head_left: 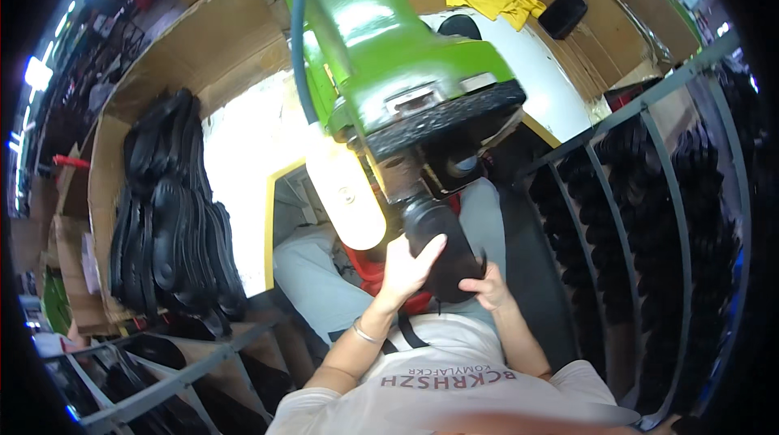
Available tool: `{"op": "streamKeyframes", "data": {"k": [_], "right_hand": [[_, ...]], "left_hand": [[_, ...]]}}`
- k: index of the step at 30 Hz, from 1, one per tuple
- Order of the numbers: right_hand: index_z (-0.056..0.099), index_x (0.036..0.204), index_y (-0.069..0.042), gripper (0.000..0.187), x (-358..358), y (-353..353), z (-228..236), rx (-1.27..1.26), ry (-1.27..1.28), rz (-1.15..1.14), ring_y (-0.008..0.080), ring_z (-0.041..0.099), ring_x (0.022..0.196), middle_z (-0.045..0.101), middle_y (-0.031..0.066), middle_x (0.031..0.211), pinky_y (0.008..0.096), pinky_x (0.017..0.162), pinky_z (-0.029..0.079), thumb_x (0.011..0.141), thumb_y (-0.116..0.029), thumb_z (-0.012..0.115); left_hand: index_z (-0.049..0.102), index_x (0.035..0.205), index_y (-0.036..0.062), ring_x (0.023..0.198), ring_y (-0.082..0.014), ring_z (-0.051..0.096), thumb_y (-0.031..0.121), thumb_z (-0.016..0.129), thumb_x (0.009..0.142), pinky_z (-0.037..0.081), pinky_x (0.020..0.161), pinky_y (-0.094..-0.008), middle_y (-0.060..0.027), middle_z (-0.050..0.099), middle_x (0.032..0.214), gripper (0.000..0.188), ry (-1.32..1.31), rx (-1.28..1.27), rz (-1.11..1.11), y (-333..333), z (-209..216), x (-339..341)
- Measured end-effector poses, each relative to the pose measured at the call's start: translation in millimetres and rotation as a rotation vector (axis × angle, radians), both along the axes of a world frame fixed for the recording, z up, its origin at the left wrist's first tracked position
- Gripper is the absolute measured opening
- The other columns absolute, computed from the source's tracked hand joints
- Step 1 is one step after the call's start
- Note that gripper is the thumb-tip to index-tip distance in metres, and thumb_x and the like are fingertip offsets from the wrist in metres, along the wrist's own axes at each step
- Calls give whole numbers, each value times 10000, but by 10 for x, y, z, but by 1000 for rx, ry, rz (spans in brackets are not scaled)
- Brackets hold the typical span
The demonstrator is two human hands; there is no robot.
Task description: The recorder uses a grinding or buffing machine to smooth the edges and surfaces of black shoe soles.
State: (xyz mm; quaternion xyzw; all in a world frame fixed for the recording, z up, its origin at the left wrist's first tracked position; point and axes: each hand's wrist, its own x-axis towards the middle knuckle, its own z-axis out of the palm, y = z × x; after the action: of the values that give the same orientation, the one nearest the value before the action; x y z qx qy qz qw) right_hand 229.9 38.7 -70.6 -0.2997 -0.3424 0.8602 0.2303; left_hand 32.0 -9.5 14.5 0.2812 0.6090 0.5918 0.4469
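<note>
A black shoe sole (451, 266) is held between my two hands, below the head of a green machine (406, 53). My left hand (410, 267) grips its left edge, with the thumb lying across the top face. On the other side, my right hand (488, 286) pinches the sole's right edge near its lower end. The sole's far end reaches up to the dark metal part (402, 179) under the machine head; whether the two touch I cannot tell. A bright lamp (347, 195) shines just to the left of the sole.
Stacked black soles (174, 224) lie on the white table (243, 151) at left, inside cardboard walls (219, 33). A yellow cloth (495, 3) and a dark phone-like slab (563, 14) are at the far right. Metal racks (621, 216) with black soles flank me; a grey hose (300, 37) runs down the machine.
</note>
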Motion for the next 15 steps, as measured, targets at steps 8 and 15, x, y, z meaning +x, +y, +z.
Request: {"op": "streamKeyframes", "data": {"k": [8, 15], "right_hand": [[550, 1143, 56, 489, -234, -143, 225, 0, -27, -39, 204, 598, 992, 614, 116, 1091, 332, 902, 467, 685, 68, 720], [562, 1083, 65, 406, 101, 174, 470, 112, -138, -301, 205, 614, 946, 626, 125, 1051, 326, 879, 478, 685, 108, 633]], "left_hand": [[646, 895, -26, 665, -43, 541, 91, 686, 825, 443, 576, -203, -14, 647, 768, 143, 228, 114, 92, 264, 184, -203], [611, 884, -20, 677, -35, 534, 17, 686, 798, 439, 601, -184, -10, 620, 782, 120, 115, 211, 227, 70, -26, -110]]}}
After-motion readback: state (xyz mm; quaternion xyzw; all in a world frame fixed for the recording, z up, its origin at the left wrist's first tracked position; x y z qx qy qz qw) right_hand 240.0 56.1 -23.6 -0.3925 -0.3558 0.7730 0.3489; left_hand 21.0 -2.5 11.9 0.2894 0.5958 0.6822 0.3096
